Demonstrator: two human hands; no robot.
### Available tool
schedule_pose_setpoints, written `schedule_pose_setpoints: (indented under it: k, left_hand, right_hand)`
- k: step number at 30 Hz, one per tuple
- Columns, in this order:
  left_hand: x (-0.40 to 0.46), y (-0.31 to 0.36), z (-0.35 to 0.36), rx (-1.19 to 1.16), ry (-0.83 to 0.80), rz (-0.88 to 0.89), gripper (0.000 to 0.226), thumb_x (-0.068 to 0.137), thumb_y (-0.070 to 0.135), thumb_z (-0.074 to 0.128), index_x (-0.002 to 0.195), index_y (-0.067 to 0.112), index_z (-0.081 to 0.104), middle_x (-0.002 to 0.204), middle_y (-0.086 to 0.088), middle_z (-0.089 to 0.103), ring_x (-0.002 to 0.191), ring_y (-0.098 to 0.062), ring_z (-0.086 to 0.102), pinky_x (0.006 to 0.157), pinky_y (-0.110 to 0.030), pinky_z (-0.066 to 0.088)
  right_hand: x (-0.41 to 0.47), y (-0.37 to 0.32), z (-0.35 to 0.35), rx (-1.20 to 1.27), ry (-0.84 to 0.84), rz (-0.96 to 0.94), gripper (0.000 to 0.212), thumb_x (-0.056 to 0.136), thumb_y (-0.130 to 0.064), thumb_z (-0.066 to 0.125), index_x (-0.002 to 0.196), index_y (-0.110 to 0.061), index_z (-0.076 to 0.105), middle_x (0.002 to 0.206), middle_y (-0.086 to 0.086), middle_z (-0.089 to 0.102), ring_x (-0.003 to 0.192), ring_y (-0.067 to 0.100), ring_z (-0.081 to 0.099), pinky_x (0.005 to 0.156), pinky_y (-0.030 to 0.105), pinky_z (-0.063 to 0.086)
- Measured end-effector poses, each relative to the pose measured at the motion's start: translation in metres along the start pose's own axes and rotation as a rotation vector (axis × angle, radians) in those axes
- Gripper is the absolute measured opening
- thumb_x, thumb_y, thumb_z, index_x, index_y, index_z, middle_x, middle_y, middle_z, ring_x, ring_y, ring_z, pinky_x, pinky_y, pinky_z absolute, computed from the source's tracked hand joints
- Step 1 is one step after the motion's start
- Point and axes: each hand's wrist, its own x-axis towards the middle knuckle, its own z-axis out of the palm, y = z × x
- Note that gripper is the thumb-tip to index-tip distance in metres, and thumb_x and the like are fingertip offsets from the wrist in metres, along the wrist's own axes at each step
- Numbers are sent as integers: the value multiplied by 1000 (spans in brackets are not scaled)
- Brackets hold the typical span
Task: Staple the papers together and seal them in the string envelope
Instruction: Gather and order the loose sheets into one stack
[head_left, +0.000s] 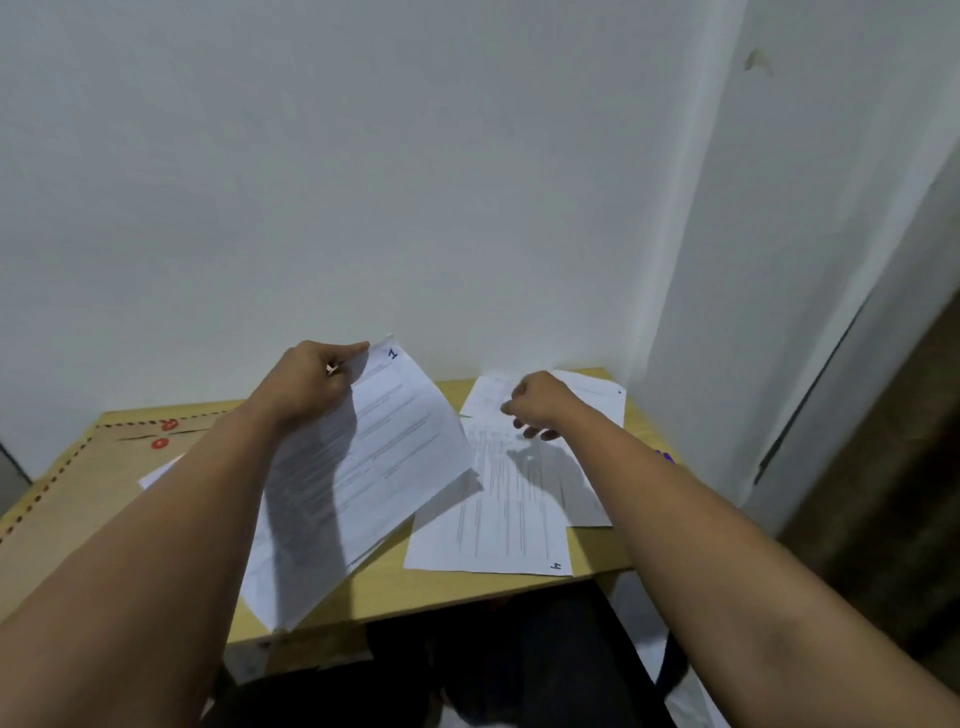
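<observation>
My left hand (311, 379) grips the top edge of a printed sheet marked 1 (384, 467) and holds it tilted above the wooden table (467, 592). My right hand (537, 402) hovers with curled fingers over the top of a sheet marked 4 (498, 525) that lies flat on the table; whether it touches the paper I cannot tell. Further sheets (597, 395) lie under and behind that one at the back right. A brown string envelope (93, 483) with red discs lies flat at the left, partly under my left forearm.
White walls close the table at the back and right. A small purple object (666, 457) peeks out behind my right forearm at the table's right edge. Another white sheet's corner (158, 475) lies on the envelope. My dark-clothed legs are below the front edge.
</observation>
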Motion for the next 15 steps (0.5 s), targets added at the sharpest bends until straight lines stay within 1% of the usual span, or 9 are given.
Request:
schedule_pose_setpoints:
  k: [1,3,5,7,9,11,13,14,15]
  left_hand:
    - [-2,1,3,10,-9,6,46,96,9,54,138,27,62,133,-4,67,113,-24,64,87,-27,40]
    - [-6,6,8,14,-20,23,46,97,9,53,139,26,62,132,-7,67,105,-29,65,84,-29,40]
    - [-12,14,13,-5,-20,34,46,97,7,53,139,24,62,134,-7,67,113,-34,64,85,-29,40]
    - [-18,20,17,-15,-17,50,45,97,8,53,137,25,63,134,-4,67,120,-29,62,88,-28,41]
    - [-24,25,20,-25,-14,59,46,96,9,52,135,29,64,133,0,68,120,-24,62,88,-28,41]
    - [-29,29,21,-26,-16,51,47,95,9,52,135,30,64,129,1,69,117,-27,64,85,-27,40]
    - [-34,32,22,-31,-17,54,47,95,8,52,134,31,65,128,2,70,117,-27,64,85,-26,40]
    - [-36,34,21,-31,-18,55,46,95,8,52,134,30,65,128,1,70,116,-26,64,84,-26,40]
    - [-38,36,20,-26,-17,56,46,96,8,52,134,30,65,127,0,71,115,-27,65,83,-26,40]
  right_hand:
    - [-4,15,0,-66,-35,92,38,97,-23,67,127,-1,61,106,17,78,74,28,72,70,34,56]
    - [-18,40,1,-137,-158,274,49,97,-29,71,134,-1,56,112,16,76,76,28,71,85,41,61]
    - [-33,54,8,-226,-250,383,68,95,-42,73,145,-4,47,124,15,71,100,30,73,96,43,57]
    - [-44,61,21,-369,-230,361,83,87,-58,76,146,-8,47,136,13,65,121,32,66,94,40,53]
    - [-54,63,37,-456,-211,333,93,76,-71,77,143,-12,50,140,9,60,128,32,59,91,40,49]
    - [-62,63,51,-500,-229,325,85,73,-71,79,133,-15,56,130,4,62,120,28,61,82,37,47]
    - [-70,65,58,-499,-187,326,58,79,-61,79,111,-17,60,100,-1,63,87,21,63,67,32,46]
    - [-73,66,62,-477,-150,326,50,80,-55,79,103,-16,58,90,-2,59,75,18,58,62,31,44]
    - [-75,68,64,-451,-121,327,49,80,-50,80,103,-15,55,86,-2,55,70,17,54,60,30,44]
